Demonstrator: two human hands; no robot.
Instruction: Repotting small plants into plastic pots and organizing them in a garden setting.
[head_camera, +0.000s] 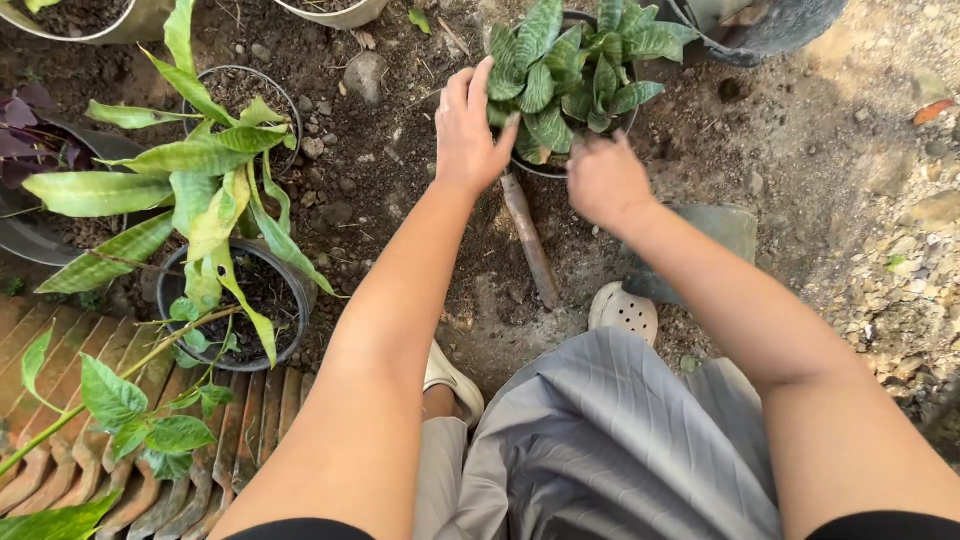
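A small dark pot holding a plant with striped green leaves stands on bare soil ahead of me. My left hand rests against the pot's left side, fingers spread up along the leaves. My right hand is at the pot's front right rim, fingers curled down toward it; what they grip is hidden. A wooden stick-like handle lies on the soil just below the pot, between my arms.
A black pot with long yellow-green leaves stands at left, another pot behind it. A grey flat stone lies right of my right wrist. Roof tiles lie at lower left, gravel at right, a dark container at top right.
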